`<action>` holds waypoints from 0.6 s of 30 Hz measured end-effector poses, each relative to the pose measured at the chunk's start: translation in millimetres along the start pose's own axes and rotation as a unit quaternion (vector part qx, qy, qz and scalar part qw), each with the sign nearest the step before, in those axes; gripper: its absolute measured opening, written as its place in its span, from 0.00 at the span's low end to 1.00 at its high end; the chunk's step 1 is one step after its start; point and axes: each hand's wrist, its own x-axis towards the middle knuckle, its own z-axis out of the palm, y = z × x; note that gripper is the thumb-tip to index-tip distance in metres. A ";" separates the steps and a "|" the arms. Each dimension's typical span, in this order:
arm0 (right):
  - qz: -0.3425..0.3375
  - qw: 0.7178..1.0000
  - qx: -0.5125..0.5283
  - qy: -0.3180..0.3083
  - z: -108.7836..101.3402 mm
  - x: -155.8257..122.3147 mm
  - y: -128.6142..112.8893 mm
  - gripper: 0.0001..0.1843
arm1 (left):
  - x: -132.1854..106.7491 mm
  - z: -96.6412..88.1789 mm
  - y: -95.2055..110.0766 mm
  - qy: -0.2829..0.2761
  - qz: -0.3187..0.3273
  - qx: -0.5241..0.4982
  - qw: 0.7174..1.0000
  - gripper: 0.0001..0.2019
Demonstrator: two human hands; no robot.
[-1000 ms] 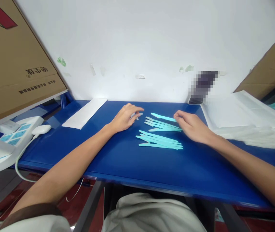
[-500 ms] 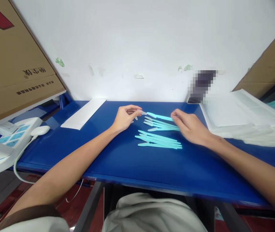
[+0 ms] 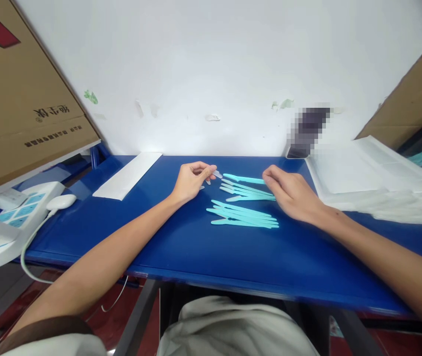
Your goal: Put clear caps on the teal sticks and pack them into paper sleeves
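Note:
My left hand [image 3: 193, 182] pinches a small translucent blade cover [image 3: 217, 174] between thumb and fingertips. Just right of it is the tip of a turquoise eyebrow razor [image 3: 245, 179], whose other end is closed in the fingers of my right hand [image 3: 293, 194]. Below this razor, several razors [image 3: 248, 191] with pale covered-looking ends lie fanned out, partly behind my right hand. Nearer to me lies a second group of turquoise razors [image 3: 244, 215]. Small pale pieces [image 3: 202, 188] lie beside my left fingers, partly hidden.
The blue table [image 3: 196, 247] holds a white strip [image 3: 127, 175] at left and a stack of white plastic bags [image 3: 385, 183] at right. A white power strip [image 3: 36, 207] with a cable stands far left. A blurred-out phone-like object [image 3: 309, 132] leans on the wall; cardboard boxes [image 3: 29, 89] flank the table.
The blade cover in my left fingers has tilted downward and now sits slightly apart from the razor tip it seemed to meet before. My right hand stays nearly still.

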 end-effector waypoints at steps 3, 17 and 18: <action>-0.002 1.000 0.000 0.000 0.3 -0.3 1.9 0.12 | -1.3 0.3 2.0 0.000 0.008 -0.001 1.000 0.22; -0.021 0.998 0.044 -0.049 3.5 1.1 -9.6 0.13 | -6.6 11.5 5.1 -0.063 0.042 0.023 0.997 0.19; -0.024 0.998 0.039 -0.050 4.5 1.5 -6.2 0.13 | -5.2 8.6 4.9 -0.074 0.054 0.050 0.995 0.19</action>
